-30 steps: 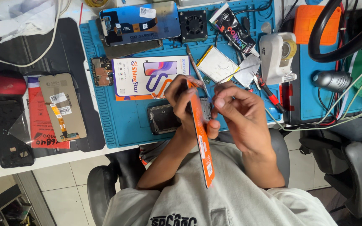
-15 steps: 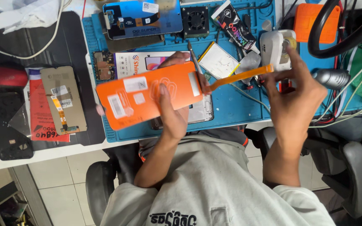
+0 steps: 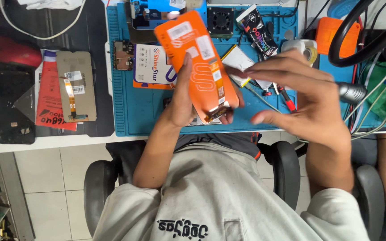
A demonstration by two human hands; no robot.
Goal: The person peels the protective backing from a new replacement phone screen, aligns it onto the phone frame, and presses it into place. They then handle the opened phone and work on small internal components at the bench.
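Head view: left hand (image 3: 188,105) grips an orange flat package (image 3: 197,67) above the blue work mat (image 3: 130,111), its long axis running away from the body. Right hand (image 3: 300,96), open and empty, hovers just right of it

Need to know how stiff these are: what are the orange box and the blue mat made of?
Orange box: looks like thin printed cardboard, slightly glossy, with stuck-on white labels and sharp folded edges; the left hand holds it. Blue mat: probably silicone or rubber, matte, with moulded ridges.
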